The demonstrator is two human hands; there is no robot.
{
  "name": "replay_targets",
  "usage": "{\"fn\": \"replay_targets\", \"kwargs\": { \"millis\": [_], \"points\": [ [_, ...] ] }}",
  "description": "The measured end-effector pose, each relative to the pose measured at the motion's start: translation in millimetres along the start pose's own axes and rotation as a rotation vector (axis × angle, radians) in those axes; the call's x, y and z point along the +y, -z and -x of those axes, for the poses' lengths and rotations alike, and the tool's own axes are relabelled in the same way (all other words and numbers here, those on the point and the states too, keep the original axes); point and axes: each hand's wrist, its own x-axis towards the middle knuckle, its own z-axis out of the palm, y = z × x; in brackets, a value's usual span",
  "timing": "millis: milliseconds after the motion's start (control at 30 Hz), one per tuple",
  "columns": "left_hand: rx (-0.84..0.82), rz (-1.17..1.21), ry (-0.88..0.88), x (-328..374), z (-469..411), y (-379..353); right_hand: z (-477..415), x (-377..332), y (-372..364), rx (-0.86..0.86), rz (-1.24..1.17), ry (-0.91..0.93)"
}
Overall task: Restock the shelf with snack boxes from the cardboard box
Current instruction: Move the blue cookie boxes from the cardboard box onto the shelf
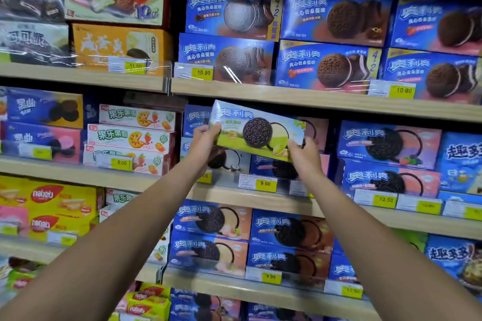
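Both my hands hold up a green-and-blue cookie box (257,130) in front of the middle shelf (260,197). My left hand (204,139) grips its left end and my right hand (303,154) grips its lower right corner. The box is tilted, its right end lower, with its printed face toward me. It hangs in front of blue cookie boxes (276,168) that stand on that shelf. The cardboard box is out of view.
Wooden shelves full of snack boxes fill the view. Blue cookie boxes (326,62) sit on the shelf above, pink-and-blue ones (388,159) to the right, white fruit-biscuit boxes (130,138) to the left. Yellow price tags (265,184) line the shelf edges.
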Motion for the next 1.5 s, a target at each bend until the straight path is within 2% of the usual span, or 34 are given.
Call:
{"fn": "replay_targets", "kwargs": {
  "millis": [133, 267, 433, 567, 933, 1033, 1300, 1500],
  "points": [
    [0.006, -0.081, -0.06, -3, -9, -19, -16, 0, 4, 0.085, -0.02, 0.036],
    [0.009, -0.278, -0.138, -13, -13, -35, -34, 6, 12, 0.173, 0.12, 0.091],
    [0.079, -0.476, -0.215, -21, -16, -60, -49, 20, 21, 0.248, 0.287, 0.022],
    [0.046, -0.526, -0.255, -27, -19, -77, -53, 30, 28, 0.284, 0.324, -0.019],
    [0.076, -0.522, -0.179, -29, -25, -101, -52, 29, 30, 0.237, 0.35, 0.008],
    [0.07, -0.586, -0.205, -34, -24, -97, -51, 34, 26, 0.244, 0.336, 0.038],
    [-0.016, -0.555, -0.284, -47, -17, -90, -45, 38, 12, 0.241, 0.39, 0.133],
    [-0.054, -0.592, -0.262, -42, -19, -101, -39, 33, 6, 0.11, 0.428, 0.217]
  ]
}}
